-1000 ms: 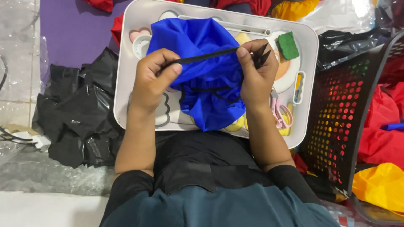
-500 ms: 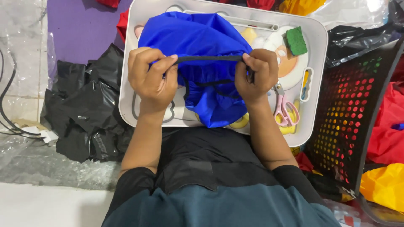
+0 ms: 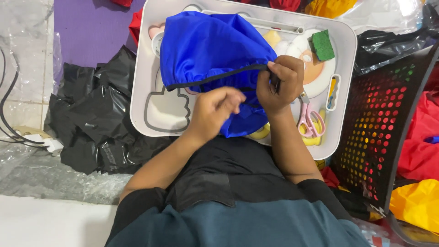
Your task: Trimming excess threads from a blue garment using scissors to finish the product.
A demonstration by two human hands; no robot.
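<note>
Two hands on blue fabric bag over white tray — right hand pinches its black-trimmed edge, left hand loosely curled, gripping nothing visible.

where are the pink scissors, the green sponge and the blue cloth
pink scissors (image 3: 310,120), head view, on a pink handle loop
green sponge (image 3: 323,45), head view, middle of its top face
blue cloth (image 3: 210,45), head view, on its bunched upper part

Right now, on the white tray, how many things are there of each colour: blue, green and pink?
Blue: 1, the blue fabric bag held by the right hand
Green: 1, the green sponge
Pink: 1, the pink scissors
Total: 3 on the white tray
</note>
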